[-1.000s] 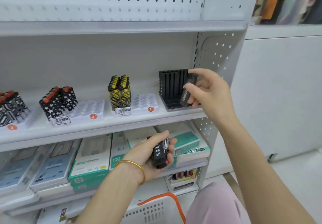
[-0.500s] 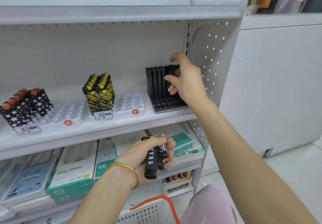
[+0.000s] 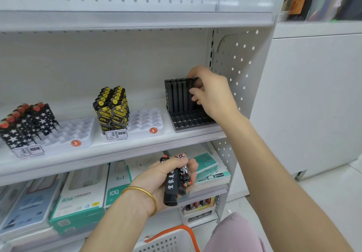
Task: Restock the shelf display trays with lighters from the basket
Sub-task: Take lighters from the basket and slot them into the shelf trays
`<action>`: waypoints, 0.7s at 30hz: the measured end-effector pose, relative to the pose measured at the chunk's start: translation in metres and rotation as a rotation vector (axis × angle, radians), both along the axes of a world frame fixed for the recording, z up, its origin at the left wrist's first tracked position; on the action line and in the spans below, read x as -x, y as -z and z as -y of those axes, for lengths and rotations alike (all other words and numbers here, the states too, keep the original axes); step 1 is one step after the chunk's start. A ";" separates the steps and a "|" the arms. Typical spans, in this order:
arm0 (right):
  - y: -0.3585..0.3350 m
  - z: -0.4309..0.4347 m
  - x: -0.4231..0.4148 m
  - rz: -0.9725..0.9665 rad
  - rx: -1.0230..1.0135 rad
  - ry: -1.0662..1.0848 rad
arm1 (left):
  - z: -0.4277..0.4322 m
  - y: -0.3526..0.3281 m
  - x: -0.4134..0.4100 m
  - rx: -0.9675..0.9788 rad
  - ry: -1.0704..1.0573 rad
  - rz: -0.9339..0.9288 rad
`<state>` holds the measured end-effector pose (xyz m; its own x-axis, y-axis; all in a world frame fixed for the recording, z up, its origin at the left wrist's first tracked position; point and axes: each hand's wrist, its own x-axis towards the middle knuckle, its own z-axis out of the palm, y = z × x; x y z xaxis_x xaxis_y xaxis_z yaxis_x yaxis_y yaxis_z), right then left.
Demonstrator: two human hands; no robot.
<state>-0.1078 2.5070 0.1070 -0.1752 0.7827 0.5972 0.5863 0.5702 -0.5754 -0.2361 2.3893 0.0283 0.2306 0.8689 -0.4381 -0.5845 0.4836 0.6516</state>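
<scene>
Shelf (image 3: 117, 149) of white metal runs across the scene with three trays on it. At far left, star lighters (image 3: 27, 122), black with red caps, stand packed in the left part of a white tray (image 3: 78, 132), whose right part shows open pockets. Right of it, yellow lighters (image 3: 112, 108) stand upright in the left part of a middle tray (image 3: 146, 119).

Nearer and lower, below the shelf edge, the left hand (image 3: 158, 177) lies palm up with its fingers curled round a bunch (image 3: 173, 185) of black lighters with white lettering; a gold bangle (image 3: 145, 193) circles the wrist. Beyond it, boxes (image 3: 78, 198) lie on the lower shelf. At the near bottom edge is a white basket (image 3: 170, 241) with an orange handle.

At the right end of the shelf sits a black tray (image 3: 188, 121), beside the perforated side panel. Black lighters (image 3: 176, 95) stand upright in a row along its far edge. The right hand (image 3: 213, 95) reaches in from the right, thumb on top and fingers curled at the front, pinching a lighter (image 3: 192, 89) that stands upright at the right end of that row, just beside its neighbour
</scene>
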 end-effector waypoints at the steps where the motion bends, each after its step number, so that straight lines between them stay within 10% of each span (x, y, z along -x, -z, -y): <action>1: 0.000 0.000 -0.001 0.011 -0.018 0.004 | 0.000 0.000 0.000 0.000 -0.001 -0.003; 21: -0.005 0.019 -0.005 0.102 -0.051 0.103 | 0.003 -0.001 0.006 -0.046 -0.005 0.000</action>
